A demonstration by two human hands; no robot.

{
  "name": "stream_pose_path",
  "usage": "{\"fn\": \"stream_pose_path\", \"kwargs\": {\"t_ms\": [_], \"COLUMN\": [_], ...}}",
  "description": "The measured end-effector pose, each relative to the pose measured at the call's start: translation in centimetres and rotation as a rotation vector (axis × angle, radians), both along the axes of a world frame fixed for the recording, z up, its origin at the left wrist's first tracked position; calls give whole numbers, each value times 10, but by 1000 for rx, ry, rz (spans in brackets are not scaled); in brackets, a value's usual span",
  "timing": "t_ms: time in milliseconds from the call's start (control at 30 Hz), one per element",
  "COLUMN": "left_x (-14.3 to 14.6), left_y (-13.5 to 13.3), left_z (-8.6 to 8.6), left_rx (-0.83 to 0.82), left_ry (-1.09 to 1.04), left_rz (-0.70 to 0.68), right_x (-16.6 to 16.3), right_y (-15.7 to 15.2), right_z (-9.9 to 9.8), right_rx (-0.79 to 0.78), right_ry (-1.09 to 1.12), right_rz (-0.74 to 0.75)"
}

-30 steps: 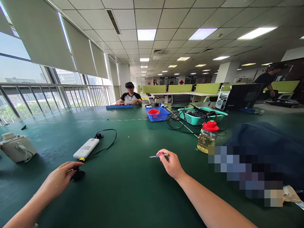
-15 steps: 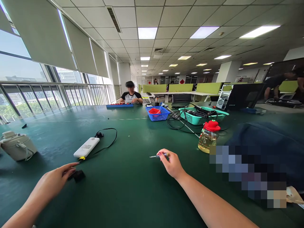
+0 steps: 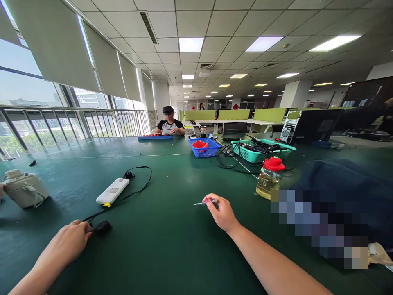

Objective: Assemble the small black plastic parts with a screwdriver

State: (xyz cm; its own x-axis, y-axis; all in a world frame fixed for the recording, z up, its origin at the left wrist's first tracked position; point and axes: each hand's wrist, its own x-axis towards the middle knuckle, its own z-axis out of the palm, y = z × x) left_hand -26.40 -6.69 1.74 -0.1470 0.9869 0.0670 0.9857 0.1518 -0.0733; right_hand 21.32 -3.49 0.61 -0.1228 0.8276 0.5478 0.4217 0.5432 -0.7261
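My right hand (image 3: pixel 223 214) rests on the green table (image 3: pixel 172 246) with its fingers pinched round a small screwdriver (image 3: pixel 205 202) whose metal tip points left. My left hand (image 3: pixel 68 245) lies at the lower left, fingers curled, its fingertips against a small black object (image 3: pixel 102 226) joined to a black cable. That cable leads to a white power bank (image 3: pixel 112 191) lying just beyond, with another black cable (image 3: pixel 141 180) looping off its far end.
A glass bottle with a red cap (image 3: pixel 269 177) stands right of centre. Behind it are a blue basket (image 3: pixel 203 147), a teal basket (image 3: pixel 260 149) with tangled cables and a computer case (image 3: pixel 310 125). A beige bag (image 3: pixel 23 188) sits far left. Another person (image 3: pixel 169 123) sits opposite. Dark cloth (image 3: pixel 344 192) lies right.
My left hand has drawn back toward me and curled its fingers, and the small black object has shifted slightly with it. My right hand and the screwdriver have stayed put.
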Motion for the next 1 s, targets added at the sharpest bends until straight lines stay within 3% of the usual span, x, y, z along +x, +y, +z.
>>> {"fn": "stream_pose_path", "kwargs": {"t_ms": [167, 333, 433, 600, 833, 1000], "left_x": [5, 25, 36, 44, 51, 47], "left_y": [2, -5, -6, -2, -2, -2], "left_z": [3, 22, 28, 25, 25, 18], "left_rx": [129, 147, 106, 167, 91, 164], "left_ry": [79, -101, -140, -117, -121, -151], "left_rz": [-28, 146, 165, 127, 118, 142], "right_x": [0, 0, 0, 2, 0, 1], "right_y": [1, 1, 0, 1, 1, 1], "right_z": [0, 0, 0, -1, -1, 0], "right_rx": [0, -10, -15, -9, -9, 0], "right_ry": [1, 1, 1, 12, 20, 24], "right_rz": [1, 5, 11, 18, 25, 28]}}
